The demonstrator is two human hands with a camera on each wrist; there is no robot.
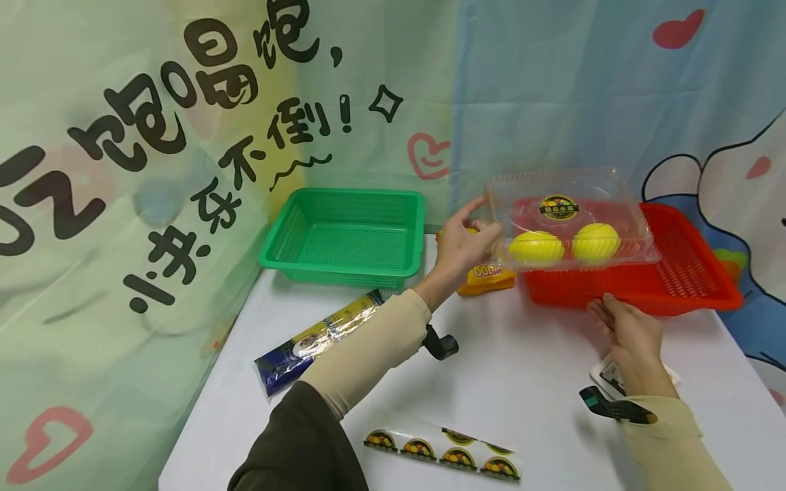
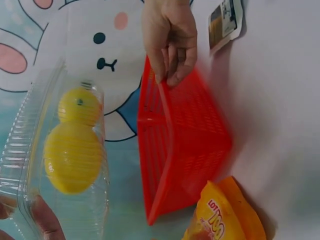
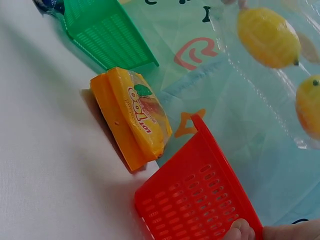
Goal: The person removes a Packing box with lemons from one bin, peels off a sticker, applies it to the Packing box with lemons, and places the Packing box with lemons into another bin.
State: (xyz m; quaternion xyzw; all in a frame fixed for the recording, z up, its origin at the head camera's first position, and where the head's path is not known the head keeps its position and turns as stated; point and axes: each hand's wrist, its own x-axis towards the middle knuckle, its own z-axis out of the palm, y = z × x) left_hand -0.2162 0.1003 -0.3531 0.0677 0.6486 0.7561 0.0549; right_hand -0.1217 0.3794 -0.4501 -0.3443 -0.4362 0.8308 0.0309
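My left hand grips the left end of a clear plastic clamshell box and holds it in the air over the red basket. Two yellow lemons lie inside the box, and a round sticker sits on its lid. In the left wrist view the lemons show through the ribbed plastic. My right hand rests with straight fingers against the red basket's near rim, fingertips on its edge.
A green basket stands at the back left. An orange snack bag lies beside the red basket. A blue spaghetti pack, a strip of stickers and a small packet lie on the white table.
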